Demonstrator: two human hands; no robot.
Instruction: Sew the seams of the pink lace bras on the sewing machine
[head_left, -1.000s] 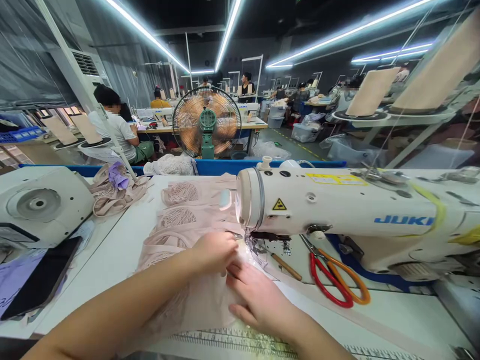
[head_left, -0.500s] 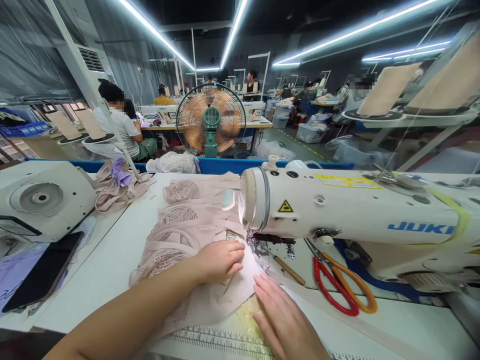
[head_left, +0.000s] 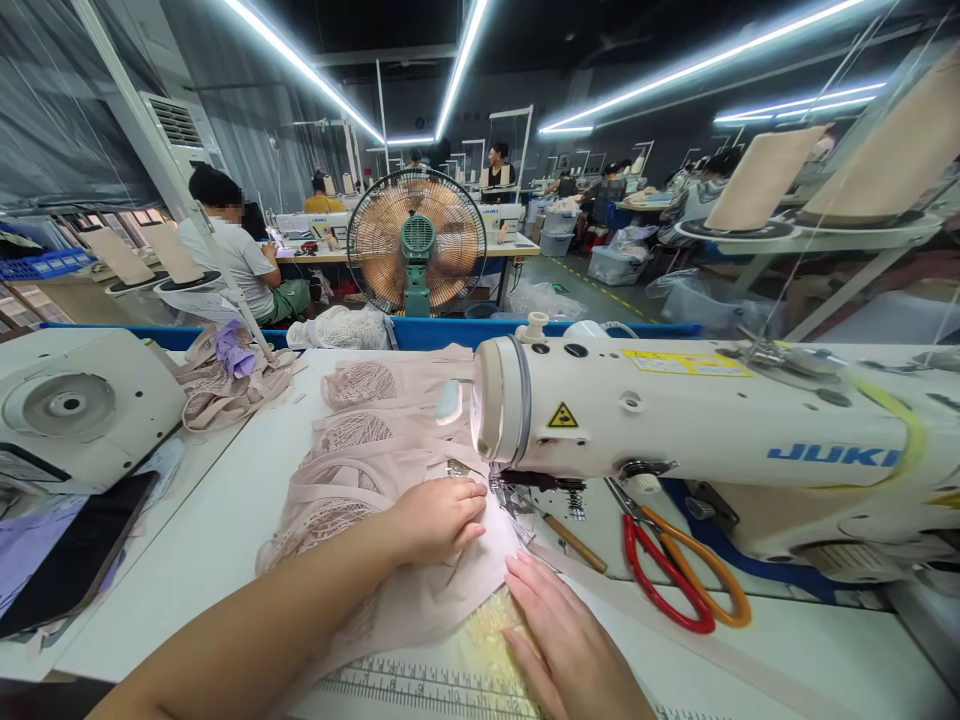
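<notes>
Pale pink fabric with lace panels, looking like bra parts, lies bunched to the left of the sewing machine's needle area. My left hand rests on this fabric just beside the presser foot, fingers pointing right and thumb a little apart. Closer to me, my right hand lies flat with its fingers stretched out, fingertips touching the fabric's right edge. A pale strip runs from near the foot toward the lower right. Under the machine head, the needle itself is too small to make out.
Red-and-orange-handled scissors and a wooden-handled tool lie right of the foot. A ruler runs along the front. At left are a phone and another machine. Beyond the table stand a fan and co-workers.
The whole view has shifted slightly to the left. Both hands keep nearly the same places on the fabric, and nothing is visibly picked up or let go.
</notes>
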